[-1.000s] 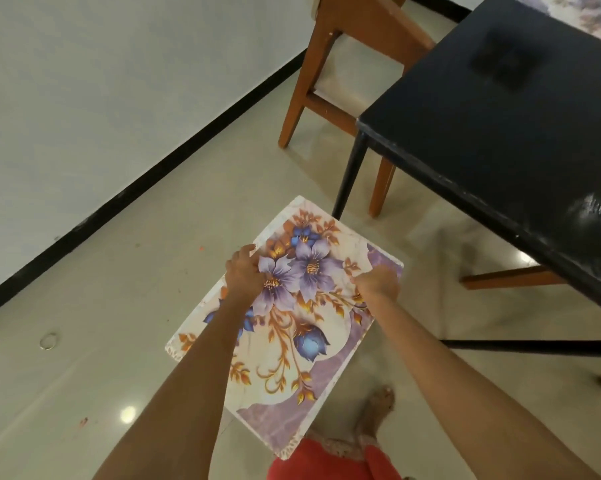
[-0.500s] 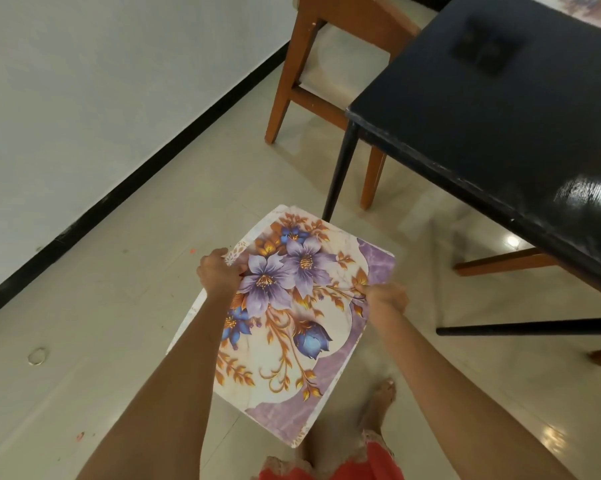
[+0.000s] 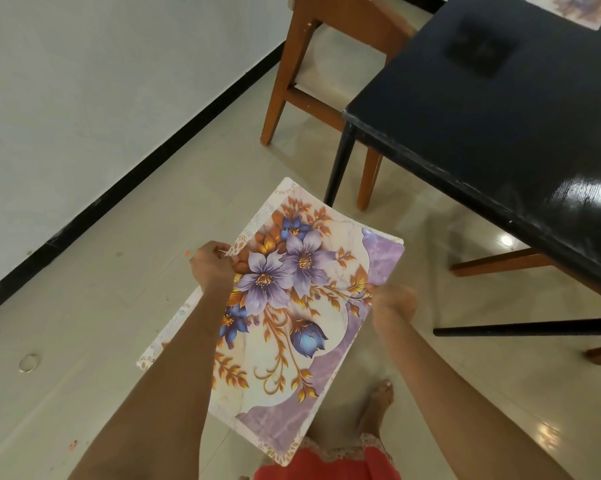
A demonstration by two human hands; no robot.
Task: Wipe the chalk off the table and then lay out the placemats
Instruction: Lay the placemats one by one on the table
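Note:
I hold a floral placemat with purple and blue flowers in the air above the floor, left of the table. My left hand pinches its left edge. My right hand grips its right edge, slightly blurred. A second mat's pale edge shows beneath the top one on the left. The black table stands to the upper right. Another placemat lies at the table's far corner, cut off by the frame.
A wooden chair stands at the table's far left side. More chair legs show under the table. A white wall with black skirting runs along the left. A metal ring lies on the tiled floor. My bare foot is below.
My hands have slid apart from the mat's middle to its left and right edges. The lower mat's pale edge now shows at the left.

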